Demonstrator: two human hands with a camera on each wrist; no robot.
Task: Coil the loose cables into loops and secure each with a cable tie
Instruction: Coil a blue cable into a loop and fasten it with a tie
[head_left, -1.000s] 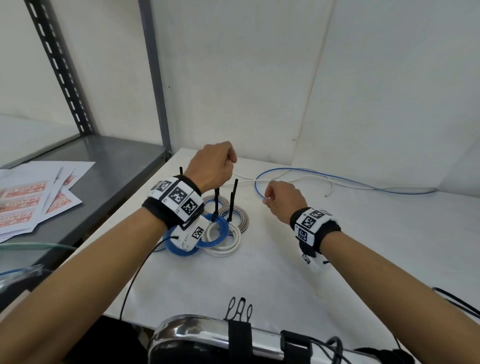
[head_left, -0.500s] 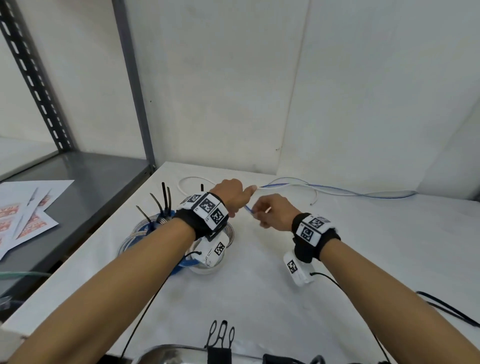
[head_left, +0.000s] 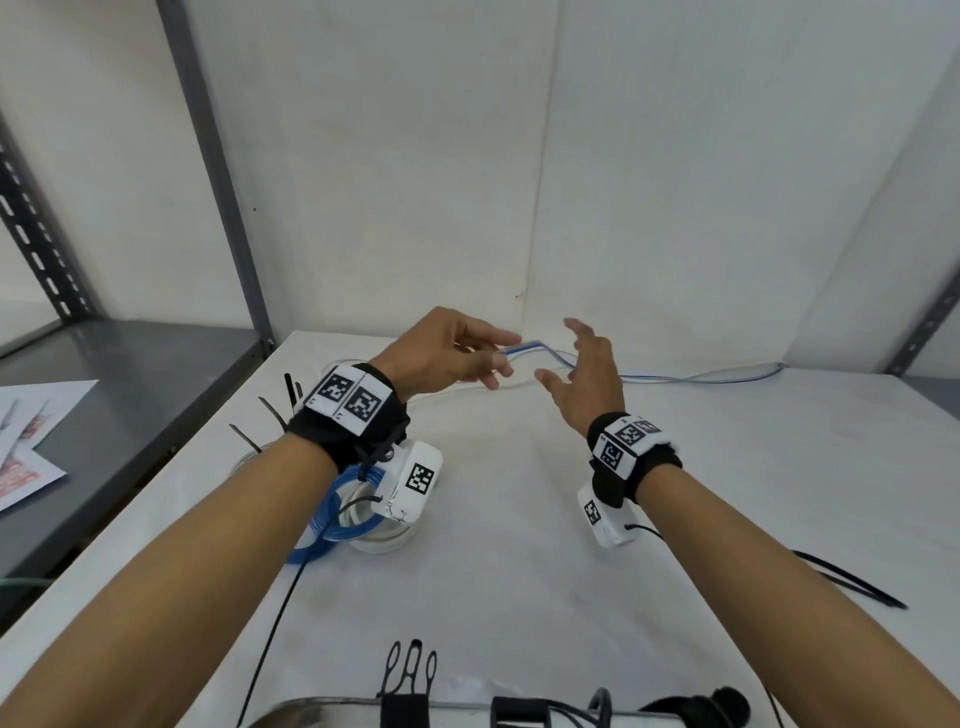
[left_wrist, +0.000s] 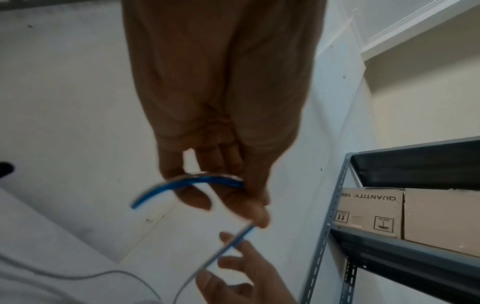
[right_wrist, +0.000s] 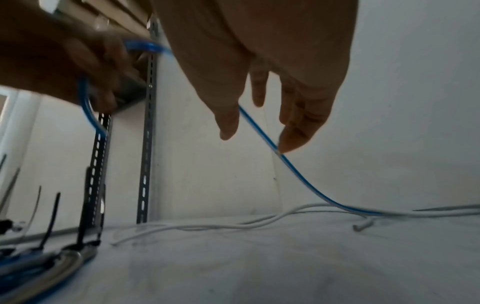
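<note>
Head view, left hand (head_left: 441, 353): grip pinches blue cable (head_left: 524, 347), curled.
Right hand (head_left: 587, 379): nearer the slack, fingers spread, holding nothing.
Cable: runs toward 3 o'clock along tabletop (head_left: 519, 519).

a cardboard box (left_wrist: 369, 211) on the shelf reads "quantity: 100", seen upside down.

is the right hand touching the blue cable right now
Touching, as far as it shows. In the right wrist view the blue cable runs between thumb and fingers of the open right hand, meeting one fingertip. The left hand grips its coiled end.
</note>
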